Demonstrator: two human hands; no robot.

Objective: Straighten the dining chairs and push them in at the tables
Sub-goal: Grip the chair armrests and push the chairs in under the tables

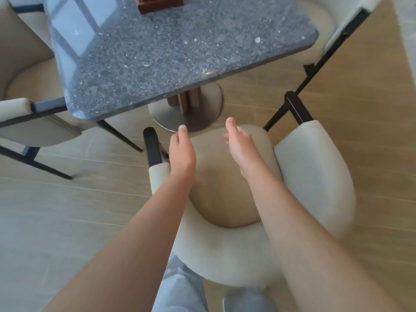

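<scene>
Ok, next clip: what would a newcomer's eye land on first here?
Two bare forearms reach in from below, the left hand and right hand open above the cream armchair in the lower middle, gripping nothing. Behind it, the speckled grey stone table fills the top, the chair not yet pushed under it.

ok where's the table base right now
In the head view, the round metal base sits on the floor under the table, just ahead of the near chair seat.

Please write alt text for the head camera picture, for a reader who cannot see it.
Two bare hands, left and right, reach open over a cream chair standing pulled out from a speckled grey table. Two more chairs stand at the table, one left, one right.
</scene>
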